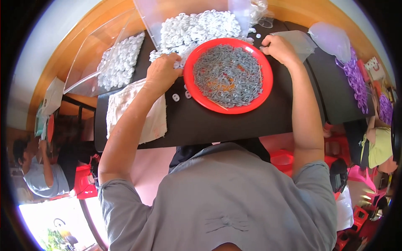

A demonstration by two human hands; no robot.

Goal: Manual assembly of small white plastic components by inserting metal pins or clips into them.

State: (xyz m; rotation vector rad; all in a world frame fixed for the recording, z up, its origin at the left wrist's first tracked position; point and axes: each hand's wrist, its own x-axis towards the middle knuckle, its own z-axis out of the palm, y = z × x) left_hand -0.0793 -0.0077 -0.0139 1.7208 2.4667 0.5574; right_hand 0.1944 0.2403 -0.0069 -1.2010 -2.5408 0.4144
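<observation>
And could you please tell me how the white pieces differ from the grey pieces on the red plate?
The white pieces are broad ovals, many with visible holes, while the grey pieces are thin slivers. Some white pieces lie loose on the black table, whereas the grey pieces are gathered on the red plate. Both are small and massed in large numbers.

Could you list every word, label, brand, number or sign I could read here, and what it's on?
None: no word, number or sign can be read in this picture.
Grey shirt: a dark line design, with no letters that I can make out.
White-and-red item at the far right: its marks are too small and blurred to tell.
Red plate and white pieces: no lettering visible.
</observation>
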